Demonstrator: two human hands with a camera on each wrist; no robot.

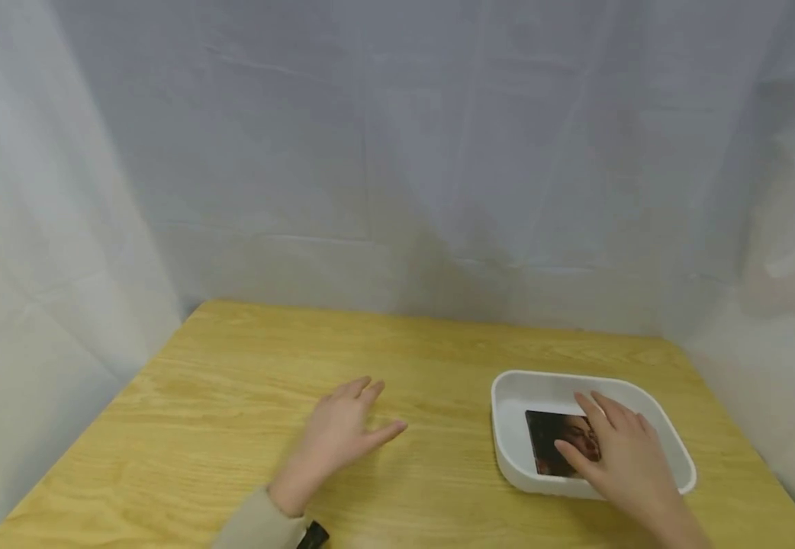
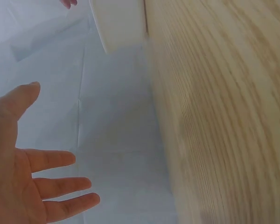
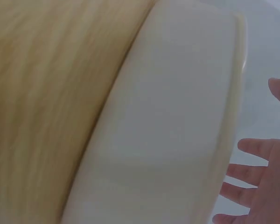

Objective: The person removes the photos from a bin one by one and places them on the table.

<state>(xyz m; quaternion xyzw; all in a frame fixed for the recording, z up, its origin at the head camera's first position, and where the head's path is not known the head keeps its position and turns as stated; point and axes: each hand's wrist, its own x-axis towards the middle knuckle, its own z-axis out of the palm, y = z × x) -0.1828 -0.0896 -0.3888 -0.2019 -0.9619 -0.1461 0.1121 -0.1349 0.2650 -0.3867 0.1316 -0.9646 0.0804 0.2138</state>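
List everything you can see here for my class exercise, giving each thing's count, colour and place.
Table: one, yellowish wood, beneath the bin.
Bin: one, white, on the table's right side.
Flat picture: one, dark with reddish-brown parts, inside the bin.
Sheeting: pieces uncountable, white to grey, behind and beside the table.
Black object: one, black, by the left cuff, partly cut off.
Sleeve: one, beige, left arm.
Left hand: one, bare, over the table.
Right hand: one, bare, at the bin.
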